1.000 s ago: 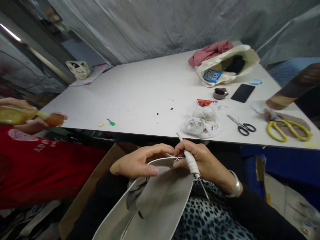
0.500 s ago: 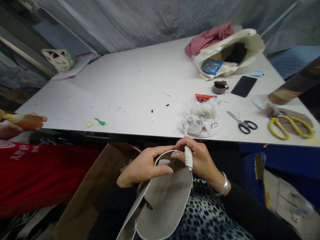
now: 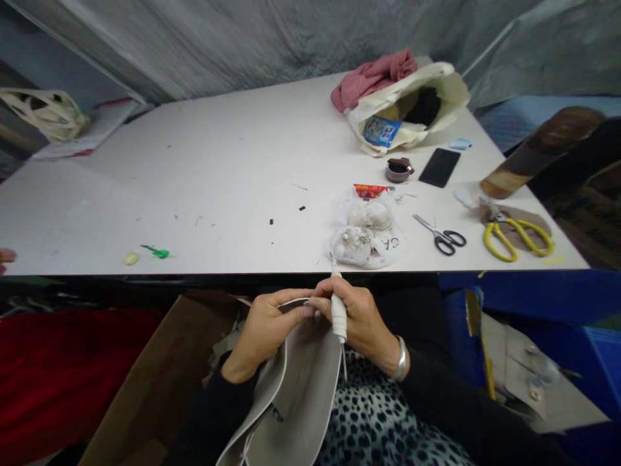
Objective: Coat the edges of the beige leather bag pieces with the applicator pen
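A beige-grey bag body (image 3: 303,388) of stiff sheet material stands over my lap, its mouth curving open towards me. My left hand (image 3: 266,323) pinches its upper rim between thumb and fingers. Close beside it, my right hand (image 3: 356,314) has thumb and fingertips at the same rim. That hand also holds a thin tool (image 3: 339,317) whose handle is wrapped in white tape; its slim metal shaft points down past the bag's right edge. It looks like an awl. What lies between the fingertips is too small to make out.
On the white table (image 3: 218,175) lie black-handled scissors (image 3: 442,236), yellow-handled shears (image 3: 517,239), white lumps in a plastic bag (image 3: 363,233), a phone (image 3: 439,167), a bottle (image 3: 538,152) and a cream tote (image 3: 412,113). A cardboard box (image 3: 160,362) stands left; another person's fingers (image 3: 6,255) show far left.
The view has swung right, so the table things sit further left. My left thumb has moved up to the rim beside my right fingertips. The other person's hand has mostly left view.
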